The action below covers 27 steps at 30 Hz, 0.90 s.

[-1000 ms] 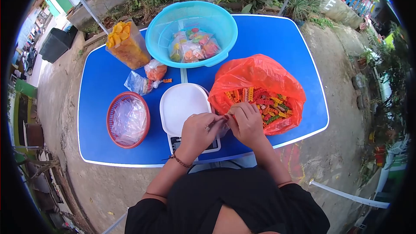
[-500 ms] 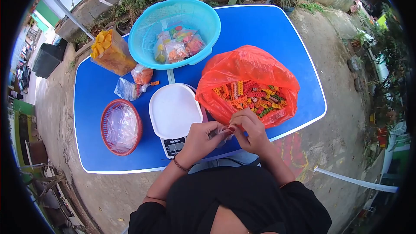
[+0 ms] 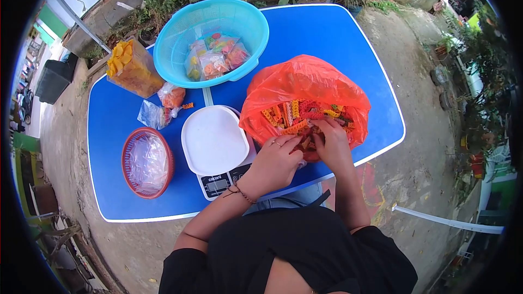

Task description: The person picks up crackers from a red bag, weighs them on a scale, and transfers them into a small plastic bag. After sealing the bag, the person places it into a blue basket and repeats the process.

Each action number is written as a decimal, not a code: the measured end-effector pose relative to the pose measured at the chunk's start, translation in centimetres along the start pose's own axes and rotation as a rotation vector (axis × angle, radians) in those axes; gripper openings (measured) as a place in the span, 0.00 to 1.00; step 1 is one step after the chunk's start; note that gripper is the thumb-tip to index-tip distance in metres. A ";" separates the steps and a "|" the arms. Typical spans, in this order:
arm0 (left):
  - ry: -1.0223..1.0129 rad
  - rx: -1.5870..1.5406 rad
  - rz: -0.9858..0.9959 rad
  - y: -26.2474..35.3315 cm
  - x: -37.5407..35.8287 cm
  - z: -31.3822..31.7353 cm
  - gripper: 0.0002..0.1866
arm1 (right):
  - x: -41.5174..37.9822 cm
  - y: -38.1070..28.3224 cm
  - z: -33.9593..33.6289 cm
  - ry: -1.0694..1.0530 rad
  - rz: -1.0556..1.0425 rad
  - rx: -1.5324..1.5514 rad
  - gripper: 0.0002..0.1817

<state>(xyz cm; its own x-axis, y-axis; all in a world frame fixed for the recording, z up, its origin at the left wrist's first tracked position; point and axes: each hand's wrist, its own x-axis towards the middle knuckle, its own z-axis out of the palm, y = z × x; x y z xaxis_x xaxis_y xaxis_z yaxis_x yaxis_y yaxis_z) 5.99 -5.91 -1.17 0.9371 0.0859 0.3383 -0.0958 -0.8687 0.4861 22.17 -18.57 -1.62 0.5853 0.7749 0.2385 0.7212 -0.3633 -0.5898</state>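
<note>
1. A red plastic bag [image 3: 308, 79] sits with its mouth wide on the blue worktop [image 3: 297, 30], right of a kitchen scale [image 3: 216, 183]. It is full of bright ladder-shaped snack pieces [image 3: 294, 110] in red, orange, yellow and green.
2. The right hand [image 3: 333, 140] is at the bag's mouth, over the pieces, fingers bent downward and thumb set apart from them; whether they grip a piece, I cannot tell.
3. The left hand [image 3: 278, 162] is at the bag's near edge, fingers curled with the thumb close by; what they pinch is hidden. A scrap of clear plastic film [image 3: 302, 164] seems to show beneath.
4. The pieces look dry, light and stiff — probably brittle, so a loose scoop or a gentle pinch across the sides should suit them.
5. The bag looks thin, soft and slippery, likely to sag; its gathered rim seems the surest hold.
</note>
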 end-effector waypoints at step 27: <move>-0.113 -0.090 -0.117 0.2 -1.9 -0.6 0.06 | 3.3 2.7 -0.4 0.181 -0.188 -0.136 0.11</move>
<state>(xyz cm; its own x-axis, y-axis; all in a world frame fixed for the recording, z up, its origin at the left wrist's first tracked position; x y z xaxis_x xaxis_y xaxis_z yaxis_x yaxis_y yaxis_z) 3.97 -5.98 -1.23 0.9749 0.1245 0.1848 -0.0084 -0.8083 0.5887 26.21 -17.20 -2.07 0.4843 0.7348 0.4748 0.8592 -0.2973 -0.4164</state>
